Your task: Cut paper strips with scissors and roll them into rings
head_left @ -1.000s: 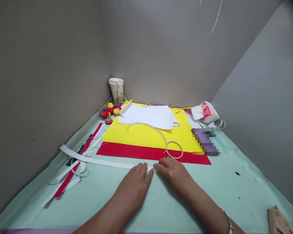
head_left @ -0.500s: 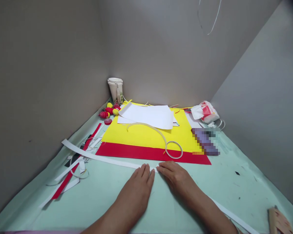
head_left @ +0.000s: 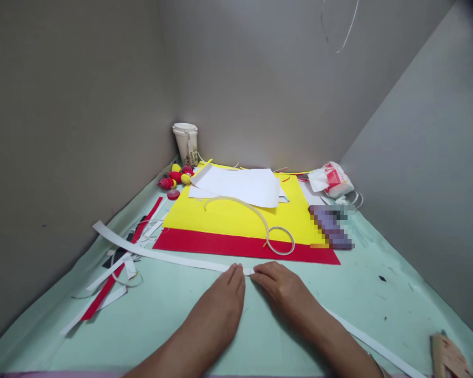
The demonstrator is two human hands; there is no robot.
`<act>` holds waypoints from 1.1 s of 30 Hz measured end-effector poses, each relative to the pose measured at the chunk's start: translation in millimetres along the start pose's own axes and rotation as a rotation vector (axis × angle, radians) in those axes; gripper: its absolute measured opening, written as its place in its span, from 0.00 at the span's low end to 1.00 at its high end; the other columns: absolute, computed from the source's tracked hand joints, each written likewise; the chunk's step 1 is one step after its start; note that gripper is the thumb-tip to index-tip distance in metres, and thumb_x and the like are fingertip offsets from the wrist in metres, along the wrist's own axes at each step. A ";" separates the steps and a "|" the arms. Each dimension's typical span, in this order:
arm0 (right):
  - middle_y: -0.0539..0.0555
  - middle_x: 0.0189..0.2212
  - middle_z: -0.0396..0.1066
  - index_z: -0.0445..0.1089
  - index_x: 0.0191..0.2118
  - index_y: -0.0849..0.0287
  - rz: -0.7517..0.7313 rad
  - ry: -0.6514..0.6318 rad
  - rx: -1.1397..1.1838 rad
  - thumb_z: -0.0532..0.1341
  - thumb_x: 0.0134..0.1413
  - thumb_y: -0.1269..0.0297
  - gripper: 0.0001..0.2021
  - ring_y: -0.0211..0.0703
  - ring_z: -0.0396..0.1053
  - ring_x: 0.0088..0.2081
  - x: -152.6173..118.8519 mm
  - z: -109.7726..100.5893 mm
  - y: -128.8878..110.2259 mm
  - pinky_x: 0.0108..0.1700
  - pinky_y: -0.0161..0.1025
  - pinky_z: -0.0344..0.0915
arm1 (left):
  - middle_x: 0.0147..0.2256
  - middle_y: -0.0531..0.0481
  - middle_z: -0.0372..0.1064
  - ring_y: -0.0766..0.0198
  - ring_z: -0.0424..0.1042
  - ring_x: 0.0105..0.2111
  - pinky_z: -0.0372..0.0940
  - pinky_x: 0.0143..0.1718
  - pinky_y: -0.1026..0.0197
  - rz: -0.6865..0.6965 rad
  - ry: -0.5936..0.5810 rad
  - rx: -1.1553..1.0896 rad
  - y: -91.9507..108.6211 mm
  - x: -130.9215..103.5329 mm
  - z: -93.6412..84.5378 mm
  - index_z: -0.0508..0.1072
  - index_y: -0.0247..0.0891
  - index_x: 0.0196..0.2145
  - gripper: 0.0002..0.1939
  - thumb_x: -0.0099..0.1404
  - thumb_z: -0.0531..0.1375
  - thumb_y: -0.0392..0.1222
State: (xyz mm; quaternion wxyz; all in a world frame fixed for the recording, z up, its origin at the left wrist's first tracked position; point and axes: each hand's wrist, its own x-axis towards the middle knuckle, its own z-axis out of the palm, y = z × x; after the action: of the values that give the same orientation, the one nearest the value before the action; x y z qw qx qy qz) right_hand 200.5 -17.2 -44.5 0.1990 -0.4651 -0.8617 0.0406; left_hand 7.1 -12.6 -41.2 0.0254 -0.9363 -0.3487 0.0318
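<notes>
A long white paper strip (head_left: 181, 260) runs across the green table covering, curving up at its far left end and passing under my right forearm toward the lower right. My left hand (head_left: 223, 299) holds the strip near the middle, its fingers pressed together and the thumb side turned inward. Close beside it, my right hand (head_left: 281, 286) pinches the same strip between thumb and fingers. Between the fingertips a short piece of the strip shows. Part of it is hidden beneath both hands.
Beyond the hands lie a red sheet (head_left: 205, 246), a yellow sheet (head_left: 228, 223), white papers (head_left: 240, 188) and a coiled pale strip (head_left: 281, 253). Scraps with a red strip (head_left: 106, 289) are at left. A cup (head_left: 185, 144), thread bundles (head_left: 167, 183) and a tissue pack (head_left: 335, 179) stand farther back.
My left hand's fingers have drawn closer together, and the thumb now lies against them. Both hands stay at nearly the same spot on the strip; the left end shifts slightly left.
</notes>
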 end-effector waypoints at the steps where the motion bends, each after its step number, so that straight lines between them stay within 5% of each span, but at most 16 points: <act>1: 0.57 0.41 0.74 0.72 0.43 0.56 0.004 -0.012 -0.009 0.56 0.58 0.77 0.12 0.46 0.71 0.42 -0.1 -1.2 -1.2 0.42 0.41 0.70 | 0.60 0.34 0.57 0.51 0.57 0.61 0.58 0.57 0.53 -0.013 0.014 -0.019 0.0 -0.3 -0.4 0.62 0.25 0.59 0.28 0.61 0.46 0.28; 7: 0.57 0.40 0.74 0.71 0.44 0.56 0.017 -0.058 0.012 0.56 0.57 0.78 0.14 0.44 0.71 0.40 -1.5 -6.4 1.9 0.41 0.39 0.70 | 0.60 0.33 0.59 0.50 0.60 0.59 0.60 0.56 0.52 -0.048 0.010 -0.123 -2.2 0.0 0.2 0.60 0.26 0.60 0.28 0.61 0.47 0.28; 16: 0.57 0.45 0.74 0.69 0.49 0.57 -0.048 0.085 0.135 0.54 0.57 0.78 0.17 0.46 0.70 0.47 19.6 -40.0 11.5 0.48 0.43 0.69 | 0.61 0.30 0.55 0.46 0.55 0.61 0.56 0.59 0.46 -0.067 -0.059 -0.139 1.1 2.3 1.5 0.56 0.24 0.62 0.30 0.61 0.47 0.27; 21: 0.57 0.40 0.74 0.71 0.47 0.58 -0.149 -0.071 0.116 0.53 0.59 0.78 0.15 0.44 0.71 0.41 12.9 -18.5 15.1 0.43 0.42 0.70 | 0.62 0.31 0.54 0.46 0.53 0.62 0.54 0.60 0.47 -0.069 -0.076 -0.110 3.0 1.9 2.1 0.55 0.24 0.63 0.30 0.62 0.48 0.28; 26: 0.58 0.41 0.74 0.71 0.47 0.58 -0.055 0.018 0.147 0.54 0.61 0.75 0.13 0.45 0.70 0.42 -0.4 9.4 16.8 0.43 0.42 0.70 | 0.62 0.31 0.54 0.46 0.53 0.62 0.53 0.60 0.46 -0.061 -0.075 -0.069 4.4 1.8 5.6 0.55 0.25 0.63 0.31 0.62 0.48 0.28; 33: 0.58 0.40 0.73 0.71 0.46 0.59 -0.061 0.067 0.131 0.53 0.61 0.75 0.13 0.45 0.69 0.42 -1.7 11.6 10.6 0.43 0.43 0.69 | 0.62 0.29 0.53 0.44 0.54 0.62 0.54 0.59 0.45 -0.086 -0.052 -0.006 9.1 0.9 8.8 0.57 0.24 0.62 0.30 0.62 0.47 0.28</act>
State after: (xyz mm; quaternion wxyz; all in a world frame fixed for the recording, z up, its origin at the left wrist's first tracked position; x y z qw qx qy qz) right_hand 205.2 -11.2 -58.3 0.2587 -0.4257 -0.8638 0.0751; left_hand 13.0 -18.7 -50.7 0.0147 -0.9194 -0.3892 0.0541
